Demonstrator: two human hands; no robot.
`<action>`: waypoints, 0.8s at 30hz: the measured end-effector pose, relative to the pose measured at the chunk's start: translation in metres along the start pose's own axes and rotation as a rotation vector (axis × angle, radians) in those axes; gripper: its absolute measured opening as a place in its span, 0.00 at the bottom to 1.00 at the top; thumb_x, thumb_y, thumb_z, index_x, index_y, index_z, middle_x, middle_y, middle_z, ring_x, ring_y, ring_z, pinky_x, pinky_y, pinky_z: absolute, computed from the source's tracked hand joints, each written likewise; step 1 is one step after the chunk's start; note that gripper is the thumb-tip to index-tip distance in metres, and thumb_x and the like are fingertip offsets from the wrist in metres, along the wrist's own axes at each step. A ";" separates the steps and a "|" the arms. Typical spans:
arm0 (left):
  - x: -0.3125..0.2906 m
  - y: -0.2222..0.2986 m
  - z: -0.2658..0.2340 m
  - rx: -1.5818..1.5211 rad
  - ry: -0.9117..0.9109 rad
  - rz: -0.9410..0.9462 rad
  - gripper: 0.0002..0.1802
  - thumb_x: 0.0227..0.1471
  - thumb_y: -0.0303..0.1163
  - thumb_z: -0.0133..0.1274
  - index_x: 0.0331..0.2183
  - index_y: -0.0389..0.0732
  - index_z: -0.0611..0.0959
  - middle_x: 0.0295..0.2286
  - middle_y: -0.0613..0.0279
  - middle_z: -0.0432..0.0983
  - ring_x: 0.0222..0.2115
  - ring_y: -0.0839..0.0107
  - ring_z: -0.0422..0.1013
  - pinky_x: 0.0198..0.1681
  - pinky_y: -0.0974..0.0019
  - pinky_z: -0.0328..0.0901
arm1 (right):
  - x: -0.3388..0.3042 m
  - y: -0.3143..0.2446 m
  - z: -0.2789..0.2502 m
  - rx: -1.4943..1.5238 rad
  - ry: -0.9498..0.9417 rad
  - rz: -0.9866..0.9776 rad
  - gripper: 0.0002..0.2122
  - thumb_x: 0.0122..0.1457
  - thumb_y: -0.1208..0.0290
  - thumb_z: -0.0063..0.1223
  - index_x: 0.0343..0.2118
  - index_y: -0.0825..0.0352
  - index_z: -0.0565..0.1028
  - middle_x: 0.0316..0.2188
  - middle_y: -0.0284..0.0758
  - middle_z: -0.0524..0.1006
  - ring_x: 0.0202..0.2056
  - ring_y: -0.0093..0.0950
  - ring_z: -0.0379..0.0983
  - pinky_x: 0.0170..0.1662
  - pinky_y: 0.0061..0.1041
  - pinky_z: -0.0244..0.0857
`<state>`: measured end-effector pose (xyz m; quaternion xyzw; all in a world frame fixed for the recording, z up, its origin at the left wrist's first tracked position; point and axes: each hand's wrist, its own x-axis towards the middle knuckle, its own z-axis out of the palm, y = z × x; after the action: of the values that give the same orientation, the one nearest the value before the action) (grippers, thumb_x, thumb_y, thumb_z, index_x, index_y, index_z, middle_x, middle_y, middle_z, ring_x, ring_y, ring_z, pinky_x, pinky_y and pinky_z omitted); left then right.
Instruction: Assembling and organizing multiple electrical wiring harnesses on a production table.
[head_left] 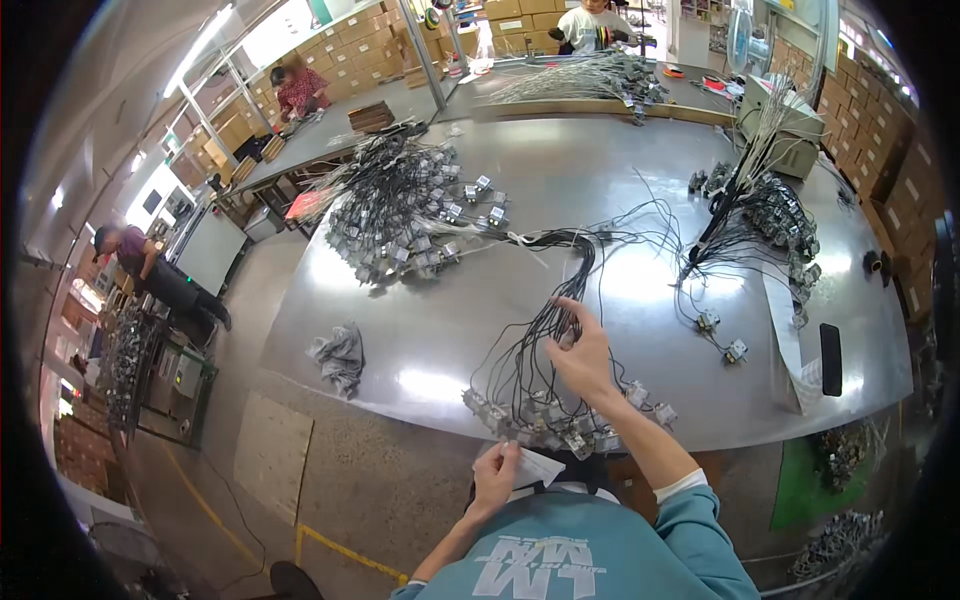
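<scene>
At the table's near edge my left hand (493,478) is closed, its fingertips pinching a thin white sheet (538,466); whether it is paper or plastic I cannot tell. My right hand (583,362) reaches over the table with thumb and forefinger spread, beside a bundle of black cables (545,328); its other fingers are partly hidden. From that bundle, thin cables fan out toward me and end in several small metal-cased connectors (575,440) along the near edge. Farther back, the bundle bends left toward a white tie (520,239).
A large heap of cabled connectors (390,210) covers the far left of the metal table (450,330). Another cable bunch (780,215) lies at the right, near a black phone (831,360). A grey rag (340,357) sits at the left. Other people work at tables beyond.
</scene>
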<state>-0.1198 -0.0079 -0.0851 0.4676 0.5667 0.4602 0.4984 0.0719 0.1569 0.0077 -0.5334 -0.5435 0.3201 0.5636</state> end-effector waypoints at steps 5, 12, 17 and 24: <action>-0.003 0.002 0.002 -0.047 -0.024 -0.008 0.19 0.72 0.41 0.53 0.31 0.38 0.82 0.24 0.79 0.68 0.26 0.87 0.61 0.27 0.73 0.56 | -0.014 -0.038 -0.006 0.031 -0.021 0.024 0.26 0.50 0.84 0.61 0.55 0.64 0.78 0.24 0.20 0.64 0.23 0.12 0.55 0.28 0.18 0.55; -0.007 0.017 0.006 -0.022 -0.056 0.037 0.19 0.72 0.42 0.54 0.31 0.39 0.82 0.24 0.80 0.68 0.26 0.88 0.58 0.26 0.74 0.53 | 0.002 -0.075 0.027 0.193 -0.003 -0.101 0.24 0.52 0.86 0.61 0.55 0.64 0.78 0.27 0.21 0.67 0.25 0.12 0.57 0.29 0.16 0.55; -0.011 0.025 0.009 -0.040 -0.012 0.003 0.19 0.72 0.42 0.53 0.31 0.38 0.82 0.24 0.79 0.68 0.26 0.87 0.59 0.27 0.74 0.55 | 0.021 -0.082 0.066 0.290 -0.062 -0.184 0.25 0.51 0.86 0.59 0.55 0.64 0.78 0.24 0.21 0.63 0.25 0.13 0.57 0.29 0.17 0.55; -0.017 0.034 0.008 0.005 0.097 -0.043 0.22 0.71 0.45 0.53 0.33 0.36 0.82 0.25 0.77 0.69 0.27 0.84 0.62 0.29 0.72 0.59 | 0.040 -0.082 0.073 0.368 -0.125 -0.101 0.25 0.53 0.84 0.60 0.56 0.63 0.77 0.28 0.21 0.66 0.27 0.13 0.59 0.30 0.17 0.55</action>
<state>-0.1086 -0.0190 -0.0497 0.4337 0.6013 0.4700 0.4789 -0.0080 0.1942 0.0842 -0.3727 -0.5358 0.4178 0.6320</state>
